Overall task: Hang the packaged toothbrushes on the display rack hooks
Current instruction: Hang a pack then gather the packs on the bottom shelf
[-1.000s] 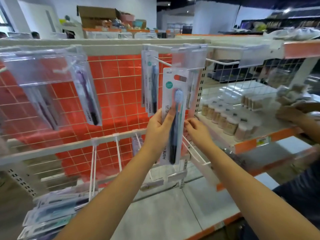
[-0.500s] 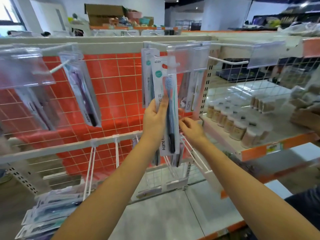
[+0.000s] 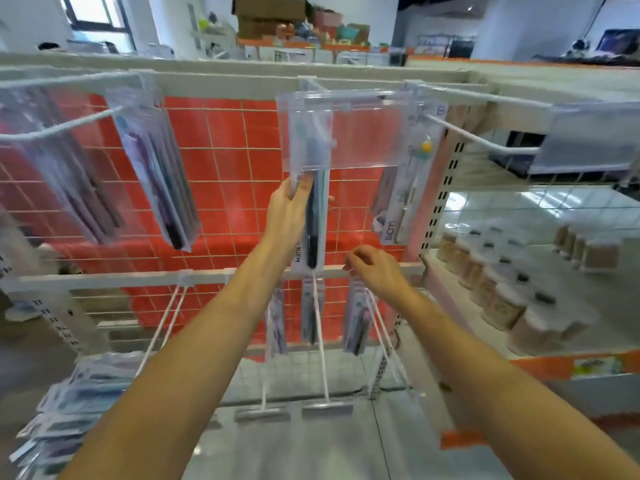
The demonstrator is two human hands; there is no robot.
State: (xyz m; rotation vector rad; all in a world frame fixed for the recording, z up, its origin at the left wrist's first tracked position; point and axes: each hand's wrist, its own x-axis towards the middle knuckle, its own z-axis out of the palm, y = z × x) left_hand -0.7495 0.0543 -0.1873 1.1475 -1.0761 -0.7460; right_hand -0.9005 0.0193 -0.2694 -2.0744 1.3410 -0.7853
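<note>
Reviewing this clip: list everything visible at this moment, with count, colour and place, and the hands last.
Held toothbrush pack: one, white card with dark brush, centre, top hidden behind the clear label holder.
Clear label holder: one, transparent, on the upper centre hook.
Hanging packs, upper left: several, clear with dark and purple brushes; exact count unclear.
Pack at upper right: at least one, white, beside the rack upright.
Lower hook packs: three groups, under the middle rail.
Stacked packs: a pile, bottom left.
Jars: many, tan with pale lids, right shelf.
Back grid: white wire over red-orange.
Left hand: grips the held pack.
Right hand: loosely curled, near the middle rail.
</note>
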